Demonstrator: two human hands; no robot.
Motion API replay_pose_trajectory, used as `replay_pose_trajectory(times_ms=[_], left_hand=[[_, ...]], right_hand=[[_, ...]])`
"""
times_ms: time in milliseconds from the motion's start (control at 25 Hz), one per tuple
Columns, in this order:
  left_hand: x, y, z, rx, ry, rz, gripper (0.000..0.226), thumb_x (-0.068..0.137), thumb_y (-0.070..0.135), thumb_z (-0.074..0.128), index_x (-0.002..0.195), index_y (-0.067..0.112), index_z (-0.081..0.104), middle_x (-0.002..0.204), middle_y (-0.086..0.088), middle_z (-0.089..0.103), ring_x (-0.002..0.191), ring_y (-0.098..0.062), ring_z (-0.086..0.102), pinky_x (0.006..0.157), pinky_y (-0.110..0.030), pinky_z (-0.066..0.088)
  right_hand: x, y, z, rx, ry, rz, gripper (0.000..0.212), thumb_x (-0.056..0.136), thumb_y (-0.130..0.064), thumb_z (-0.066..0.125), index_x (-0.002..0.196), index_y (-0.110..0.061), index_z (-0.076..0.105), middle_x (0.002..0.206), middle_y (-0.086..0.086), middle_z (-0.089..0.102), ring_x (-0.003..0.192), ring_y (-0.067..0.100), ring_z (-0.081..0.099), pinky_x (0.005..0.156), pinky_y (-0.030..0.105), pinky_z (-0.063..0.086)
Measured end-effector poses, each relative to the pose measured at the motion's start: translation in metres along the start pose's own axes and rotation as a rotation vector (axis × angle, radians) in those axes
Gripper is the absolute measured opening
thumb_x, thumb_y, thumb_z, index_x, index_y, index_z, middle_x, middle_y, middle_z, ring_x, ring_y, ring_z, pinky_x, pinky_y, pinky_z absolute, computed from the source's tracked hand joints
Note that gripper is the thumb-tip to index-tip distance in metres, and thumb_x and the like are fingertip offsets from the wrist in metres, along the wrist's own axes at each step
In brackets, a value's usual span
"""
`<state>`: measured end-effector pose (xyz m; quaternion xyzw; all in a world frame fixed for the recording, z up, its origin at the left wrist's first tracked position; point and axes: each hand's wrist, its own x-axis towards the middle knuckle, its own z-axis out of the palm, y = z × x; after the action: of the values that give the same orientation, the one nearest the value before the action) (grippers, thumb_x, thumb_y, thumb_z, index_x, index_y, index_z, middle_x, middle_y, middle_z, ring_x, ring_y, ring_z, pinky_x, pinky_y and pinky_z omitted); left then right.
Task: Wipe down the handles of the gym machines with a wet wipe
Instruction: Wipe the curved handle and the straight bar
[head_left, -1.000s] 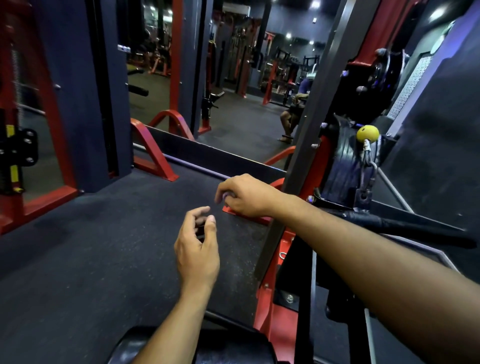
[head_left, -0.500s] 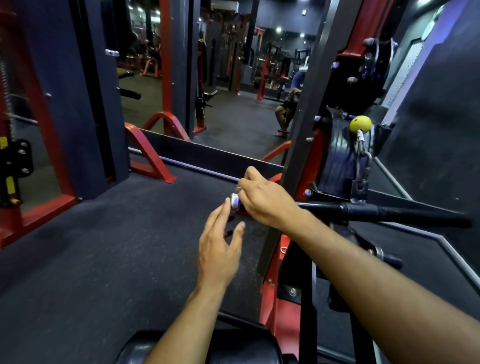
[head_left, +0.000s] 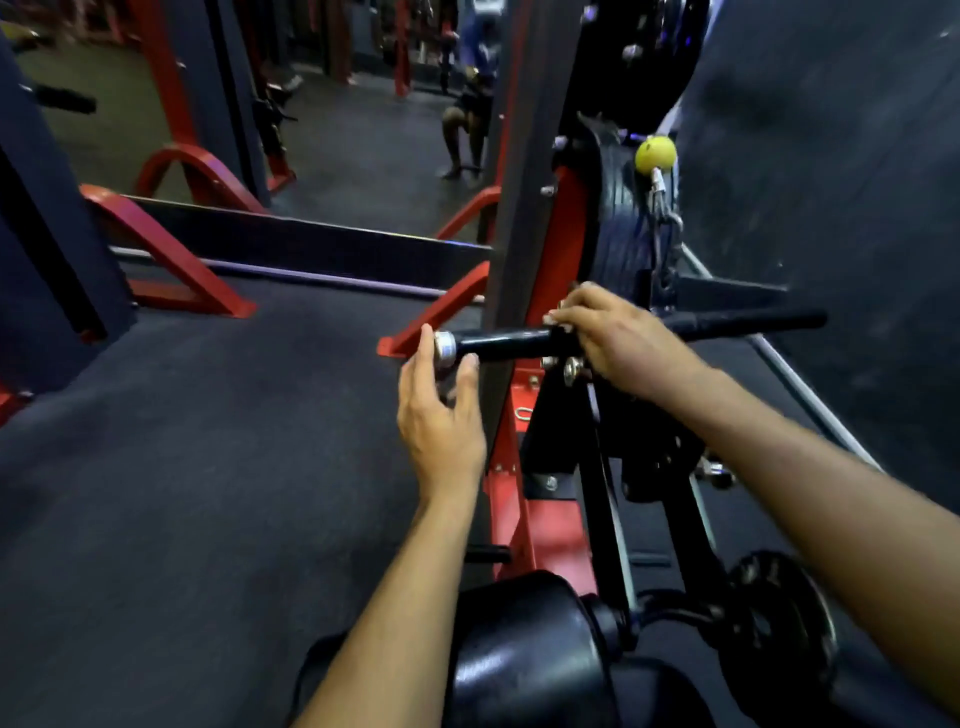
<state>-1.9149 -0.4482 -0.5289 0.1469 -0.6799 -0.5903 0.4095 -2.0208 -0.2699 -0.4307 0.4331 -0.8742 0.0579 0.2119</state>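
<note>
Our right hand (head_left: 618, 340) grips the handle (head_left: 506, 345); the left hand (head_left: 439, 415) hangs open at its silver cap (head_left: 445, 349). No wipe shows. We should wrap it fully and stroke toward the near-left end.

A: What does the person wear on the arms?

B: Nothing that shows. Both forearms are bare from the lower edge of the frame up to the wrists; no sleeve or cuff comes into view.

A: Anything on the left hand (head_left: 441, 421), near the middle of the frame?

B: No ring, watch or band on the side that faces us.

A: And the right hand (head_left: 618, 338), right of centre?

B: Bare as well, no glove. Short nails show on its fingertips (head_left: 551, 318).
</note>
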Motion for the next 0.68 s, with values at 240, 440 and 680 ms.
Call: replay_pose_trajectory(times_ms=[240, 440, 680], left_hand=[[0.038, 0.023, -0.006, -0.012, -0.156, -0.134, 0.038, 0.098, 0.026, 0.067, 0.134, 0.03, 0.058, 0.123, 0.008, 0.061, 0.108, -0.003, 0.059, 0.091, -0.014, 0.045], [0.063, 0.047, -0.015, 0.115, -0.285, -0.254, 0.038, 0.097, 0.022, 0.068, 0.13, 0.033, 0.054, 0.125, 0.008, 0.059, 0.112, -0.012, 0.06, 0.098, -0.033, 0.05], [0.093, 0.076, -0.017, 0.489, -0.518, -0.233, 0.042, 0.096, 0.016, 0.068, 0.136, 0.019, 0.055, 0.14, 0.003, 0.05, 0.126, -0.024, 0.053, 0.104, -0.041, 0.046]], right_hand=[[-0.024, 0.022, -0.014, -0.093, 0.032, 0.563, 0.019, 0.096, -0.009, 0.057, 0.108, -0.01, 0.071, 0.099, 0.009, 0.053, 0.089, 0.033, 0.055, 0.073, 0.046, 0.056], [-0.003, -0.001, -0.015, 0.246, 0.167, 1.159, 0.002, 0.089, -0.013, 0.068, 0.09, -0.012, 0.069, 0.101, 0.009, 0.065, 0.095, 0.029, 0.064, 0.086, 0.038, 0.052], [0.006, -0.009, -0.012, 0.652, 0.478, 1.654, 0.007, 0.085, -0.016, 0.076, 0.083, -0.018, 0.069, 0.086, 0.004, 0.075, 0.085, 0.024, 0.073, 0.086, 0.041, 0.058]])
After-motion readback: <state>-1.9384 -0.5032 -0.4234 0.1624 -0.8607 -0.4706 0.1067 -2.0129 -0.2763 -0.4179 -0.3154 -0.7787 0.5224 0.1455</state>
